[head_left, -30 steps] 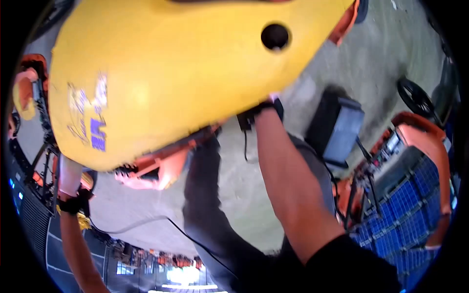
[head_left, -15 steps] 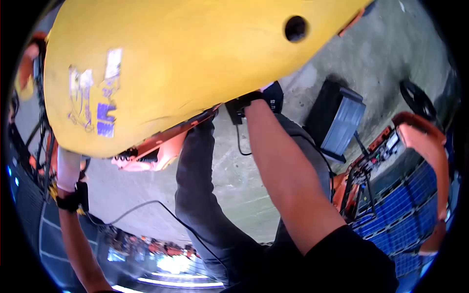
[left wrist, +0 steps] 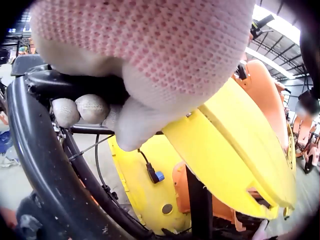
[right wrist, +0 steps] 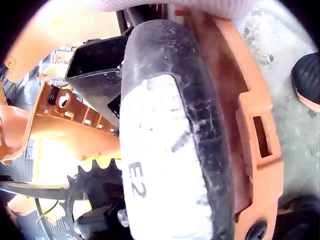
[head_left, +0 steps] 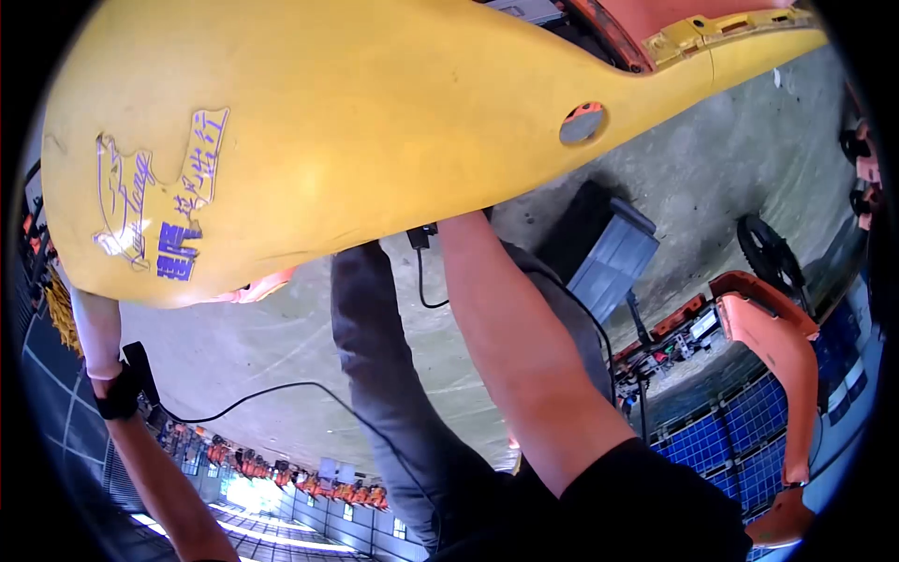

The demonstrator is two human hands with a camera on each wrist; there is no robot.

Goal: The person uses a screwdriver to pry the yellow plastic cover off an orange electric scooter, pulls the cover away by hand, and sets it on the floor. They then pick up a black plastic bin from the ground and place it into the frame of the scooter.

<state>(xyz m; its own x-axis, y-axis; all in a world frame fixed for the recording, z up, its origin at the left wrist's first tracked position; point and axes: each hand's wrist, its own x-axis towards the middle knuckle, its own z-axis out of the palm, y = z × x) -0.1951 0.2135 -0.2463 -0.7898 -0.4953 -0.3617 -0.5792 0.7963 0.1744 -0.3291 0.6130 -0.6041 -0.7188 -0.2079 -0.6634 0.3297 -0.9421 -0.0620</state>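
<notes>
A large yellow panel with a purple-lettered sticker fills the upper head view. My left hand, in a light glove, is at its lower left end. The left wrist view shows this gloved hand with its fingers curled round a black tube, the yellow panel beside it. My right hand is hidden behind the panel in the head view; only the forearm shows. At the top of the right wrist view, part of its pinkish glove lies over a black rounded part and an orange shell.
A black-and-grey box lies on the concrete floor, near a black wheel. To the lower right are an orange curved part and blue crates. Cables run from both wrists. Rows of orange vehicles stand behind.
In the head view the yellow panel reaches farther left, and more of its upper right end shows. My right forearm appears farther left, its wrist now largely covered by the panel.
</notes>
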